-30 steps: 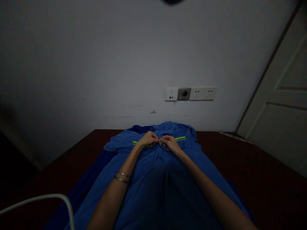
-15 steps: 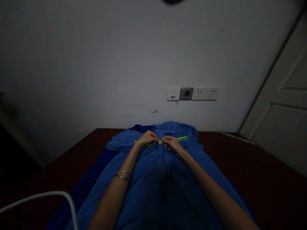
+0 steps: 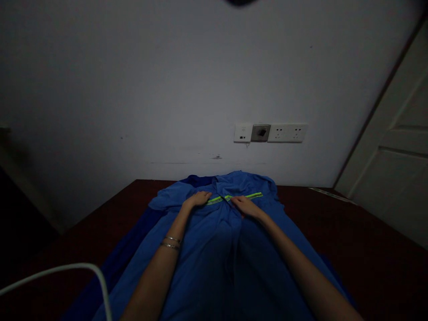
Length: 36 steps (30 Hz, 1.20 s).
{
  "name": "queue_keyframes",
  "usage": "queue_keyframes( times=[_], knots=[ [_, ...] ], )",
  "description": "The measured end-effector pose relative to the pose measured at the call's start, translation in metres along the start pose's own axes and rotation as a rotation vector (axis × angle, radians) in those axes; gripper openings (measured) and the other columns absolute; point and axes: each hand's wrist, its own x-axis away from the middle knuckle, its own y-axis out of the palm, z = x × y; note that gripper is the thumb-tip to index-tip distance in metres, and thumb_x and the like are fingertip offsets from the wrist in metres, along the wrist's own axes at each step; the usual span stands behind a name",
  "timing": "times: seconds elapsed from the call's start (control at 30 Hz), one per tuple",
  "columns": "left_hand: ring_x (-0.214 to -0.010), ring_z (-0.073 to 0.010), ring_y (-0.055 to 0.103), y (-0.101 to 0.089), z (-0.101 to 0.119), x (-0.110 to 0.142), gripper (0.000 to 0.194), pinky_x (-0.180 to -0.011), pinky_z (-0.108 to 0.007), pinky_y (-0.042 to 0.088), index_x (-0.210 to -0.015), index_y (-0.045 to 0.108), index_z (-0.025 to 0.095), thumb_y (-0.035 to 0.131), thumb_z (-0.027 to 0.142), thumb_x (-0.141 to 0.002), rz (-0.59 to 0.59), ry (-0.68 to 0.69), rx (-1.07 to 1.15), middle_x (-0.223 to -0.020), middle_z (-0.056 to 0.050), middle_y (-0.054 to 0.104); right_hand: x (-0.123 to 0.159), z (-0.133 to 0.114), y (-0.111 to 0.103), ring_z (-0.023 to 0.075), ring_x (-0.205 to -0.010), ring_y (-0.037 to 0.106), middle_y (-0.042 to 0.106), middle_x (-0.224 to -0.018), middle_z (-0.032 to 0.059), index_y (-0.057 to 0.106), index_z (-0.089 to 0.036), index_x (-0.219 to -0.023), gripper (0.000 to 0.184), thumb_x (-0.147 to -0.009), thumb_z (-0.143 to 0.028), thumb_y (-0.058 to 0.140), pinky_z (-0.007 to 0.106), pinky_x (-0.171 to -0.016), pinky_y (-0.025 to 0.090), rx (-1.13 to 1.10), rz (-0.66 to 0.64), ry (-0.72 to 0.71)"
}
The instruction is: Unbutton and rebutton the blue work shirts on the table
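A blue work jacket (image 3: 210, 236) lies spread out with its front up, a yellow-green reflective strip (image 3: 216, 200) across its chest. My left hand (image 3: 198, 199) rests on the cloth at the strip's left part, fingers stretched toward the middle and apart from my other hand. At the front opening, my right hand (image 3: 246, 207) has its fingers bent on the jacket's edge beside the strip, seemingly gripping it; the thumb is mostly hidden. Darker blue cloth (image 3: 143, 232) shows beneath the jacket on the left.
The jacket lies on a dark red-brown table (image 3: 113, 209) against a grey wall (image 3: 167, 89). Wall sockets (image 3: 286, 133) are above its far edge. A white cable (image 3: 67, 267) curves in at the lower left. A pale door (image 3: 397, 178) stands at the right.
My hands have moved apart from the pinch at the middle of the strip. The left went left and flattened; the right shifted slightly right and down. More of the strip shows.
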Motion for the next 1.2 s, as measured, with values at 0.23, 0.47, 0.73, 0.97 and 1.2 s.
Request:
queue_keyframes(
  times=[0.23, 0.47, 0.73, 0.97, 1.2],
  knots=[
    [-0.13, -0.0281, 0.01, 0.025, -0.02, -0.001, 0.066, -0.099, -0.055, 0.011, -0.133, 0.025, 0.021, 0.016, 0.06, -0.081, 0.094, -0.113, -0.126, -0.143, -0.008, 0.015, 0.005, 0.008, 0.012, 0.0167, -0.085, 0.056, 0.064, -0.089, 0.0049, 0.064, -0.013, -0.085, 0.029, -0.072, -0.017, 0.039, 0.029, -0.08, 0.041, -0.076, 0.05, -0.121],
    [-0.128, -0.0271, 0.015, 0.034, -0.015, 0.004, 0.057, -0.1, -0.049, 0.015, -0.13, 0.03, 0.013, 0.023, 0.048, -0.085, 0.333, -0.084, -0.234, -0.138, -0.014, 0.025, 0.023, 0.006, 0.022, 0.0196, -0.091, 0.053, 0.058, -0.105, 0.0104, 0.057, -0.012, -0.108, 0.044, -0.071, -0.035, 0.055, 0.033, -0.083, 0.039, 0.119, 0.07, -0.214],
    [-0.112, -0.0198, 0.038, 0.011, 0.024, 0.049, 0.037, -0.096, -0.032, 0.029, -0.113, 0.048, 0.014, 0.038, 0.015, -0.077, 0.531, 0.156, -0.231, -0.118, -0.009, 0.047, 0.021, -0.01, 0.012, 0.0128, -0.056, 0.051, 0.057, -0.064, 0.0004, 0.06, -0.012, -0.1, 0.04, -0.062, -0.025, 0.061, 0.024, -0.056, 0.041, 0.261, 0.064, -0.128],
    [-0.082, -0.024, 0.057, 0.029, 0.081, 0.11, 0.036, -0.073, -0.034, 0.041, -0.084, 0.06, 0.017, 0.038, 0.046, -0.079, 0.203, 0.146, -0.228, -0.082, -0.011, 0.061, 0.025, -0.023, 0.014, 0.0094, -0.033, 0.044, 0.05, -0.045, -0.0054, 0.055, -0.01, -0.102, 0.039, -0.063, -0.013, 0.05, 0.019, -0.036, 0.033, 0.075, -0.053, 0.05],
    [-0.075, -0.0287, 0.061, 0.05, 0.11, 0.144, 0.035, -0.063, -0.037, 0.044, -0.096, 0.056, 0.011, 0.04, 0.036, -0.077, 0.025, 0.136, -0.323, -0.081, -0.019, 0.062, 0.031, -0.043, 0.045, 0.0153, -0.06, 0.054, 0.061, -0.067, 0.004, 0.061, -0.013, -0.083, 0.027, -0.058, -0.013, 0.053, 0.021, -0.05, 0.035, 0.38, 0.003, -0.132]
  ],
)
